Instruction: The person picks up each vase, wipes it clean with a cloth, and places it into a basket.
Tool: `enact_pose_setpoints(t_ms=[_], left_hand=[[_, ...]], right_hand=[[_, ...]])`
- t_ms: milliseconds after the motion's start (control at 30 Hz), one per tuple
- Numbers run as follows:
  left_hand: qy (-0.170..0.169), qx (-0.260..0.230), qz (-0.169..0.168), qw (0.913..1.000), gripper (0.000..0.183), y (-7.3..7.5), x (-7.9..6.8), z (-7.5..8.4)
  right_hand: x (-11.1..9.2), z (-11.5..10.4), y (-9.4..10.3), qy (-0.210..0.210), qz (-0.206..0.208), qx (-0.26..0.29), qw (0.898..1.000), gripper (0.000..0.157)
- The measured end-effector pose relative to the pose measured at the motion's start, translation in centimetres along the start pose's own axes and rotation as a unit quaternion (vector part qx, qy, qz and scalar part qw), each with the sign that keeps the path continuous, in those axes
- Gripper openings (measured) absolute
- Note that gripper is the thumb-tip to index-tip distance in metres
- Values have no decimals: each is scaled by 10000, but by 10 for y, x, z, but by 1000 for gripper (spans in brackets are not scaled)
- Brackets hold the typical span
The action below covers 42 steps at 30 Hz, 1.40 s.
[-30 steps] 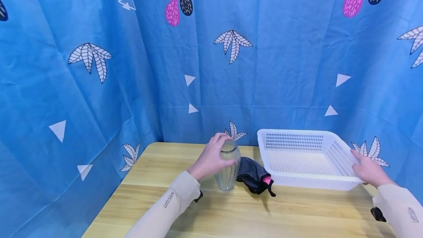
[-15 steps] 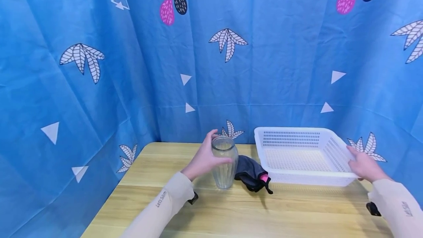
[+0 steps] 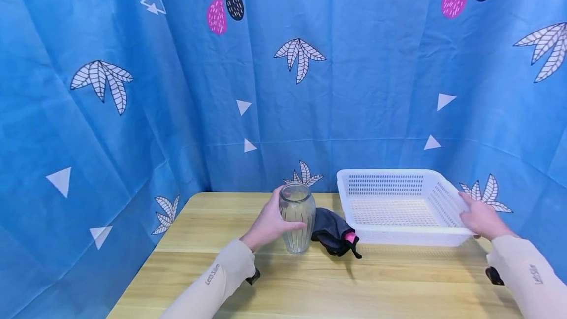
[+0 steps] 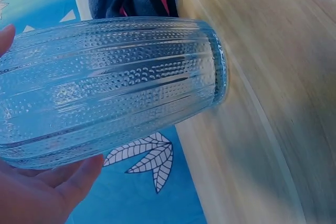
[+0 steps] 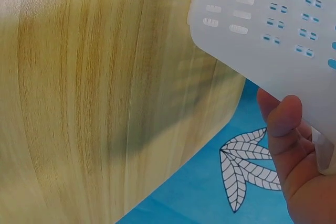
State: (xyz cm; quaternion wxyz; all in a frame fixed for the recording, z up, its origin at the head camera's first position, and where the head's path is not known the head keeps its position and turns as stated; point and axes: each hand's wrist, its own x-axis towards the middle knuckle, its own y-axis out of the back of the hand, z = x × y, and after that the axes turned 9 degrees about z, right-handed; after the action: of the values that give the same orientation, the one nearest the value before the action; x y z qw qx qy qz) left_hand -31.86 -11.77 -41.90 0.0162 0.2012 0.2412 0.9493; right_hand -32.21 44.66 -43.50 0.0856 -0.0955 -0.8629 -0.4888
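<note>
A clear ribbed glass vase (image 3: 298,223) stands upright on the wooden table. My left hand (image 3: 272,220) grips its upper body from the left, thumb across the near side and fingers behind. Close up in the left wrist view, the vase (image 4: 121,82) shows dotted, ribbed glass, with curled fingers (image 4: 79,182) against it. My right hand (image 3: 483,215) holds the right rim of a white perforated plastic basket (image 3: 412,235). In the right wrist view, thumb and fingers of the right hand (image 5: 294,150) pinch that rim. The basket has nothing visible inside.
A crumpled dark grey and black fabric item (image 3: 332,230) with a pink patch lies between vase and basket, close to both. The wooden table (image 3: 332,289) ends at a blue patterned curtain (image 3: 266,87) behind and on the left.
My left hand has come down from over the vase's mouth, loosened, then closed around its upper side. The whole head view has shifted slightly. My right hand stays on the basket rim.
</note>
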Motion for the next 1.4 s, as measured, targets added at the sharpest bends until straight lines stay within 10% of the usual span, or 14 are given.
enact_pose_setpoints(t_ms=[633,1400], left_hand=[[-456,1123,408,9918,111,-3,19,25],[-2077,2834,293,9358,105,-54,94,124]], right_hand=[[5,-3,5,194,46,-736,9971,82],[-2,-4,8,134,-8,-680,9976,87]])
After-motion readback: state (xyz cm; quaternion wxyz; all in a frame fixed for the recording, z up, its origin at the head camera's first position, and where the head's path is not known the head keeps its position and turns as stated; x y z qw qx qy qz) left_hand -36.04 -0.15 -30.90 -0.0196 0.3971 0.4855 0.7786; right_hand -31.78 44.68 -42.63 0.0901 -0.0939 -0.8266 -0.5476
